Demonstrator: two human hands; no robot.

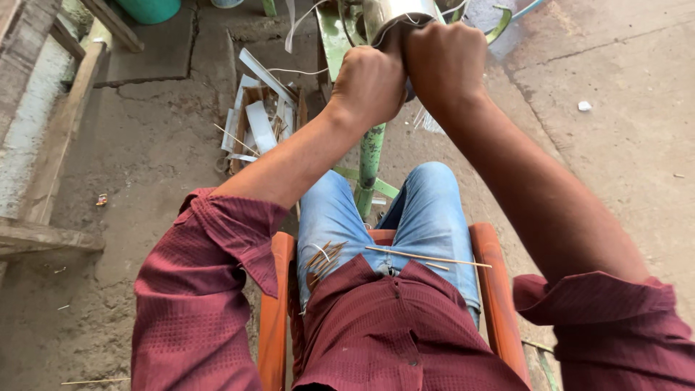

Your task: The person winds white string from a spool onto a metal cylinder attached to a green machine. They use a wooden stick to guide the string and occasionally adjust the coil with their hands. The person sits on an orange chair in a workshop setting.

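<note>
where cracked concrete floor point(145, 145) spreads, a cardboard box point(257, 123) holds white scraps.

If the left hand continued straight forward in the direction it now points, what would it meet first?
Most likely the shiny metal cylinder on the green stand. The left hand already presses against its lower edge, beside the right hand. Depth is hard to judge here.

A cracked concrete floor point(145, 137) carries a box of scrap strips point(259, 119), a green stand point(369, 163) and stray sticks point(94, 381).
</note>
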